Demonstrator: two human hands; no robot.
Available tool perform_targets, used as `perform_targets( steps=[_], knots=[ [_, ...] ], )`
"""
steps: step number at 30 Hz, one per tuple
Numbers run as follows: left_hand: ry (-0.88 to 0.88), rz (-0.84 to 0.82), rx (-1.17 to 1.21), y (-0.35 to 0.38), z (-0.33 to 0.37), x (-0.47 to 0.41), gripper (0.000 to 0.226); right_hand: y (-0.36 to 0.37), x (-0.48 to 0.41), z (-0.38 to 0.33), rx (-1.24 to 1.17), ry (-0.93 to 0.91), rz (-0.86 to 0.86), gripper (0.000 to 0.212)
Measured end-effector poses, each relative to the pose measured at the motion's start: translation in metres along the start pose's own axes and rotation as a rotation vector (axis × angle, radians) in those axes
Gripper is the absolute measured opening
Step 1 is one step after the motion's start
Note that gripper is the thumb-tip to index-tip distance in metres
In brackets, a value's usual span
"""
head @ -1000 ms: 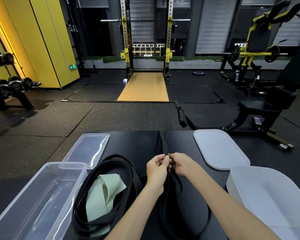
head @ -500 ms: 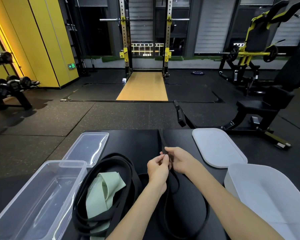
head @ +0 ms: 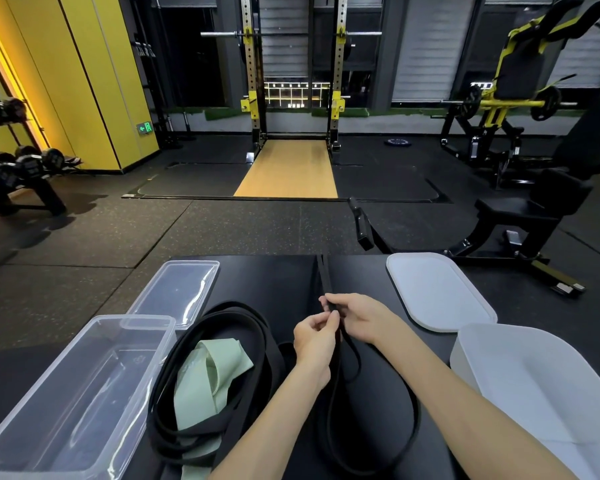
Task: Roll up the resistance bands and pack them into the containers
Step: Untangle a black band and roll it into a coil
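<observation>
Where the 2 hands meet over the middle of the black tabletop (head: pixel 274 278), the left hand (head: pixel 314 337) pinches a narrow black resistance band (head: pixel 327 277) between thumb and fingertips. The right hand (head: pixel 362 317), just beyond it, curls its fingers round the same strip. From that grip the band runs straight to the far edge of the tabletop, while its other part falls toward the person in a slack loop on the surface, passing under the right forearm. Left of the left hand lies a loose heap of wider black bands (head: pixel 253 327) with a pale green band (head: pixel 222 365) folded in its middle. Further left stands a clear container (head: pixel 146 320), open at the top, and beyond it a clear lid (head: pixel 177 289) lies flat. On the right a white lid (head: pixel 437 296) lies flat, and nearer the person a white container (head: pixel 471 341) stands open.
</observation>
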State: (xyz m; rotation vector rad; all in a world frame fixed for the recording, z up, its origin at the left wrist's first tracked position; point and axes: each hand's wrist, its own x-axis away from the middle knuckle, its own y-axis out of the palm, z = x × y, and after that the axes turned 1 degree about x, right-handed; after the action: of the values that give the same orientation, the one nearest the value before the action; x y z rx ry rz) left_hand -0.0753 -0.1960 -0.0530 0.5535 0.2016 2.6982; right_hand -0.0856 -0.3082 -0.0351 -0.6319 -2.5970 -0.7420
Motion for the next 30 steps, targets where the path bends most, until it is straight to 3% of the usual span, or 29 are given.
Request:
perform_targets(
  steps=[5, 8, 11, 14, 17, 19, 27, 30],
  knots=[
    [-0.053, -0.023, -0.097, -0.004, -0.001, 0.003, 0.037, 0.008, 0.008, -0.008, -0.059, 0.005, -0.058, 0.020],
    [-0.153, -0.258, -0.034, -0.004, 0.003, 0.013, 0.043, 0.015, 0.012, -0.016, -0.163, 0.012, -0.072, 0.022],
    [-0.120, -0.436, -0.062, -0.006, 0.002, 0.019, 0.055, 0.018, 0.011, -0.019, -0.231, 0.001, -0.058, 0.023],
    [-0.071, -0.382, -0.071, -0.004, 0.003, 0.019, 0.044, 0.017, 0.013, -0.017, -0.160, 0.021, -0.053, 0.022],
    [-0.062, -0.320, -0.012, -0.002, 0.006, 0.020, 0.039, 0.018, 0.026, -0.018, 0.284, -0.005, -0.008, 0.022],
    [-0.061, -0.313, 0.020, -0.003, 0.009, 0.021, 0.039, 0.017, 0.035, -0.017, 0.443, -0.017, 0.015, 0.023],
    [-0.059, -0.407, -0.107, -0.016, -0.002, 0.040, 0.038, 0.015, 0.045, -0.036, 0.156, -0.100, 0.017, 0.020],
    [0.037, -0.346, -0.143, -0.015, 0.001, 0.040, 0.034, 0.018, 0.054, -0.033, 0.220, -0.057, -0.036, 0.023]
  ],
)
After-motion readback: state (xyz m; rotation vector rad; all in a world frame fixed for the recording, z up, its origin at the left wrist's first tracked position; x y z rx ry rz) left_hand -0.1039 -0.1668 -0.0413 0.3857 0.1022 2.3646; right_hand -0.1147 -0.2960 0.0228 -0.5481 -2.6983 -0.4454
